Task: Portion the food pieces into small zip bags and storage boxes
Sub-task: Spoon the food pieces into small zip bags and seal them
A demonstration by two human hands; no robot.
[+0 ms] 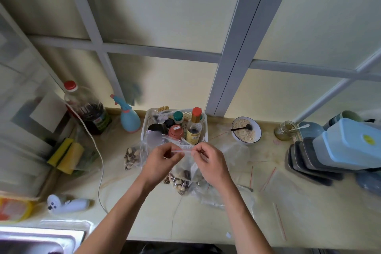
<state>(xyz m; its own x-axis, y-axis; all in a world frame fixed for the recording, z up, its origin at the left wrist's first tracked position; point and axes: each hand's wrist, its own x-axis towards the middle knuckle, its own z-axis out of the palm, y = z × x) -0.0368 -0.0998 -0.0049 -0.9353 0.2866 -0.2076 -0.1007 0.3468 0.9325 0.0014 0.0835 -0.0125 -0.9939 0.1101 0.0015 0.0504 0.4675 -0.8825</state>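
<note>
A small zip bag (186, 168) with food pieces (181, 175) inside is held up over the surface (226, 222). Its red strip is pinched by the left hand (162, 160) and the right hand (210, 161). It is likely being sealed. Next, the strip should be pressed shut.

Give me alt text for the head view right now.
Both hands, left hand and right hand, pinch the red-striped top edge of a small clear zip bag holding brown food pieces, above a cream countertop. A white plastic basket of bottles stands behind.
</note>
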